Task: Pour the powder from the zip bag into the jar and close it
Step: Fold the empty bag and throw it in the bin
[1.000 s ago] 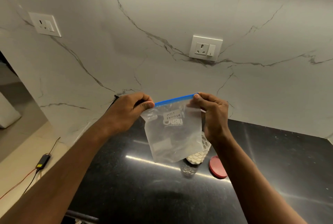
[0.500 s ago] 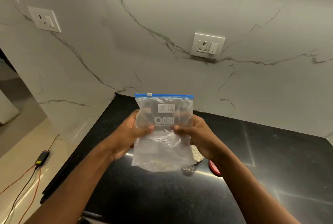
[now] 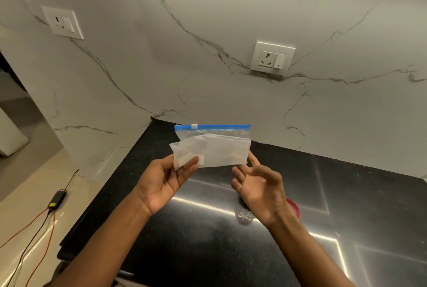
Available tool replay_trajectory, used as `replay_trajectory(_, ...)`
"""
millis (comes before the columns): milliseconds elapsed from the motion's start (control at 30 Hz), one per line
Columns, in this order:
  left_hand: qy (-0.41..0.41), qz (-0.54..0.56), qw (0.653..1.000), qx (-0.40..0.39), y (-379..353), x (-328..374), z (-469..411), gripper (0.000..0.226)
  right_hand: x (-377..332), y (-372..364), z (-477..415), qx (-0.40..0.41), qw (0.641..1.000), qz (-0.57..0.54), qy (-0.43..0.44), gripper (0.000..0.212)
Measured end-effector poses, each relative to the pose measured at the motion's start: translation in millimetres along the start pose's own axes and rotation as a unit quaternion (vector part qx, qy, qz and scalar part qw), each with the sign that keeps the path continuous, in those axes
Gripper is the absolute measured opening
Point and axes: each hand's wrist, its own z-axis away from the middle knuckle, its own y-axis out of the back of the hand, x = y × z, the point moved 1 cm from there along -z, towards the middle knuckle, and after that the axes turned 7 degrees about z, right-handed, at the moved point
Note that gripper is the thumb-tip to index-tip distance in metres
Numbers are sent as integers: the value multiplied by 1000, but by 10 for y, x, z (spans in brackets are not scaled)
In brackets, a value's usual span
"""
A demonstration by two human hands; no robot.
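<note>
Blue-zippered zip bag (image 3: 215, 148) folded, held above black surface (image 3: 346, 194); left hand (image 3: 166, 182) pinches its lower left corner, right hand (image 3: 261, 187) spread, empty, blurred, near bag; jar (image 3: 243, 214) mostly hidden, red lid (image 3: 294, 206) beside

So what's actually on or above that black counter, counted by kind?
Zip bags: 1, zip bag pinched by the left hand
Jars: 1, jar mostly hidden behind the right hand
Red lids: 1, lid
Total: 3
</note>
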Motion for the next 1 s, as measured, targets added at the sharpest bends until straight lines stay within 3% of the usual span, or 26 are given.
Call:
replay_trajectory(67,8,-3,1000,3,-11,-46,32,45,168,-67,-47,34,993,113,7,84)
replay_trajectory(133,21,-7,1000,3,-24,-129,66,43,289,-184,-133,77,989,123,21,94)
replay_trajectory(233,32,-64,997,-12,-24,-235,102,43,360,-361,-285,116,991,36,54,84)
replay_trajectory(367,-4,-312,950,-4,53,-218,149,57,394,-396,-377,200,976,23,83,69)
replay_trajectory(500,-46,-310,949,-36,78,-240,150,91,458,-426,-352,227,971,28,74,62)
replay_trajectory(600,-74,-277,956,-60,6,-307,94,68,568,-495,-340,240,966,74,60,48)
replay_trajectory(667,-114,-282,953,-3,1,-346,37,53,629,-529,-333,249,953,152,81,36)
replay_trajectory(733,-134,-277,949,65,70,-360,-29,41,677,-554,-326,263,916,268,142,26)
replay_trajectory(800,-140,-275,946,97,115,-348,-52,26,727,-574,-296,242,855,402,223,37)
replay_trajectory(833,-144,-282,942,107,128,-343,-62,21,766,-582,-280,219,807,487,253,56)
replay_trajectory(900,-159,-312,929,117,143,-351,-77,15,871,-572,-262,169,675,658,287,91)
replay_trajectory(933,-168,-331,921,117,144,-356,-74,15,929,-556,-260,147,619,714,291,94)
replay_trajectory(1000,-177,-353,915,88,147,-341,-39,23,1026,-518,-248,122,556,775,276,84)
